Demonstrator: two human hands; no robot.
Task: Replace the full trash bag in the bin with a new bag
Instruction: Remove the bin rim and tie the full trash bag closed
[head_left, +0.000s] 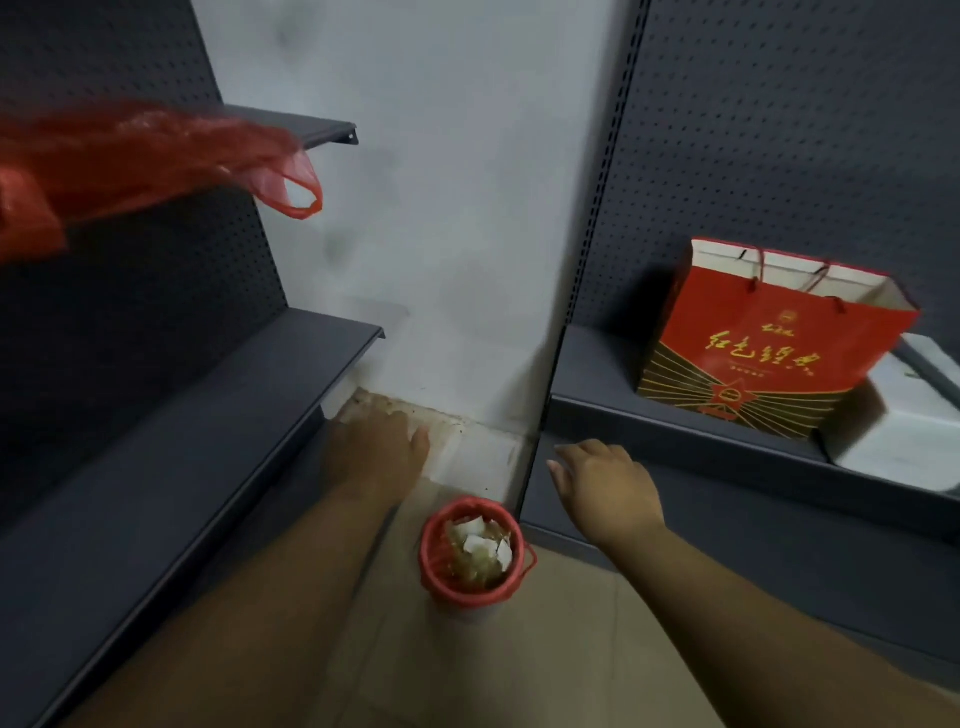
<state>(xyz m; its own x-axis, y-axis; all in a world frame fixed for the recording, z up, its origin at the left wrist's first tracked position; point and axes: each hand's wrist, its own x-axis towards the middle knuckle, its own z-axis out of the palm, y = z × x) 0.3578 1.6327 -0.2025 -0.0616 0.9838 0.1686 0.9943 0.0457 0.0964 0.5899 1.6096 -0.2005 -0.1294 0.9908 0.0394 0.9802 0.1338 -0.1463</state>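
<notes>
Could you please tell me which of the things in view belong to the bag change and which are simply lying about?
Belong to the job:
bin on the floor
full red bag lining it, holding scraps
spare red plastic bag on the upper left shelf
left hand and right hand, both empty

Lying about:
red paper gift bag on the right shelf
white box beside it

Bin (475, 553) sits in narrow floor gap btwn left shelf (208, 415) & right shelf (675, 431); open from above
</notes>
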